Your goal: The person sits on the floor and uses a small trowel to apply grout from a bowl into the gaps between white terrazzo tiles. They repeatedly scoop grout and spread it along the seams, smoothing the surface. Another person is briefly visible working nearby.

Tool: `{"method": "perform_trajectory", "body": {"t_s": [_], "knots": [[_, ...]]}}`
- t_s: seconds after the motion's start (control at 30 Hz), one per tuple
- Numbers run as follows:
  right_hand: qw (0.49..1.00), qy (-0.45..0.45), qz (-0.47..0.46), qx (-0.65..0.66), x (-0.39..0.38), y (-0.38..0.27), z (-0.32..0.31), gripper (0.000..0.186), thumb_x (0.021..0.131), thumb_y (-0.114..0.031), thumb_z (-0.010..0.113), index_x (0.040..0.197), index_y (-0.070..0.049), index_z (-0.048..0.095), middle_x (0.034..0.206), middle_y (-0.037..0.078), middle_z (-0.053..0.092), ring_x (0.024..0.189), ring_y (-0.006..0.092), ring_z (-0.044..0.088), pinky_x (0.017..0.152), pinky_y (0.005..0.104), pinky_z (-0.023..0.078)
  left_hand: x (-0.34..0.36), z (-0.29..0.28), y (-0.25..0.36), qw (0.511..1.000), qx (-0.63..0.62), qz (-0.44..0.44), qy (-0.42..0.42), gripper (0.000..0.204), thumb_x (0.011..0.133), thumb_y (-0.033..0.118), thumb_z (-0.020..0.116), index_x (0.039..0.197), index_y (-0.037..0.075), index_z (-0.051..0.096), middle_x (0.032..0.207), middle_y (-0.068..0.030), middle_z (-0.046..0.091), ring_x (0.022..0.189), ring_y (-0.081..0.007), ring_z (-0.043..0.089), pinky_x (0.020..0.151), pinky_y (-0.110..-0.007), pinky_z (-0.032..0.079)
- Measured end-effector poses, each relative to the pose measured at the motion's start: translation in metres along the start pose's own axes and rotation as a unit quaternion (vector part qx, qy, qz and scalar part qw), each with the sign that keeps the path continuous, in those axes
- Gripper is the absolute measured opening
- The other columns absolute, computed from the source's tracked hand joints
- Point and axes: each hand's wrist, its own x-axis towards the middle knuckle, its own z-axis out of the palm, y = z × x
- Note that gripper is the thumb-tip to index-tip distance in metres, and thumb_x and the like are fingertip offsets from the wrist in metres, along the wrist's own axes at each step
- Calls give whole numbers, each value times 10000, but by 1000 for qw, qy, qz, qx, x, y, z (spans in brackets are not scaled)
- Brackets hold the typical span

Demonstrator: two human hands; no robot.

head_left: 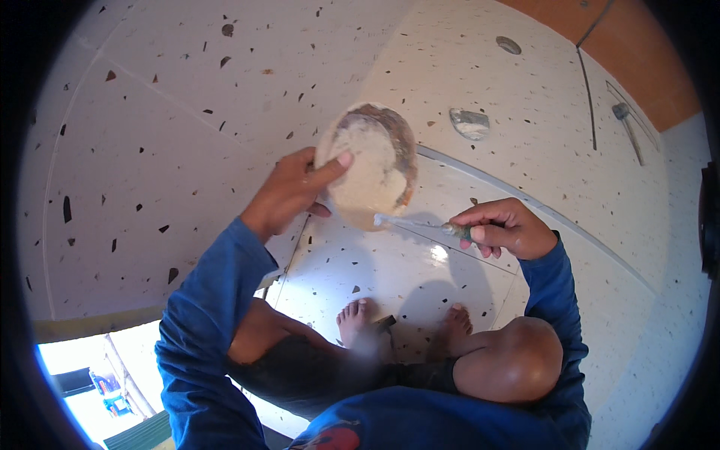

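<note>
My left hand (pixel 296 187) grips a round, stained bowl (pixel 401 135) by its left rim, the thumb lying over the edge inside. Pale powder or paste (pixel 364 172) covers much of the bowl's inside, and the bowl is tilted toward me. In my right hand (pixel 506 229) is a small spatula (pixel 420 223), pinched by its greenish handle. Its thin shaft points left, with a white dab on the tip close to the bowl's lower edge. Whether tip and bowl touch, I cannot tell.
My bare feet (pixel 352 319) rest on speckled white tiles. A raised strip (pixel 540 210) crosses the floor on the right. Beyond it lie a whitish half-round piece (pixel 470 124), a round drain (pixel 508 45) and a long-handled tool (pixel 628 131). A bright opening (pixel 112 382) is at lower left.
</note>
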Motion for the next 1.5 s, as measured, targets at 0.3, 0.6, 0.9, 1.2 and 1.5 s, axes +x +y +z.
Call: {"method": "perform_trajectory", "body": {"t_s": [0.3,0.6,0.9,1.2,1.5], "knots": [[979,154,130,-37,-33,-12,-69,372,959,-207,562,1277,-14,563,894,79,655,631,115,578,542,247,470,-18,-38,25,982,-22,80,171,718,876,575,586,1267,-26,548,1003,-144,675,856,-182,681,638,-284,549],[943,277,174,-61,91,147,-14,450,879,-287,654,1280,-102,568,831,97,655,601,179,613,544,330,509,-16,-44,27,974,-93,115,170,821,801,651,631,1180,-75,583,962,-174,666,800,-192,668,626,-274,544],[799,551,81,-227,187,221,90,465,906,-248,583,1341,-114,489,1069,227,556,959,401,597,828,477,493,-10,-47,22,972,-110,118,171,808,826,614,625,1233,-79,540,1000,-182,667,801,-204,679,616,-281,546],[773,586,123,-209,230,221,107,486,926,-187,566,1372,-66,416,1110,229,497,964,408,575,818,479,492,-12,-54,20,972,-126,144,140,783,921,581,502,1306,-99,443,1143,-219,618,967,-256,673,752,-348,578],[807,485,254,-223,233,193,85,415,930,-196,547,1294,-21,450,1085,268,527,907,427,633,783,482,528,-15,-50,24,955,-130,177,199,842,892,612,531,1290,-127,453,1121,-267,619,935,-287,684,761,-339,569]]}}
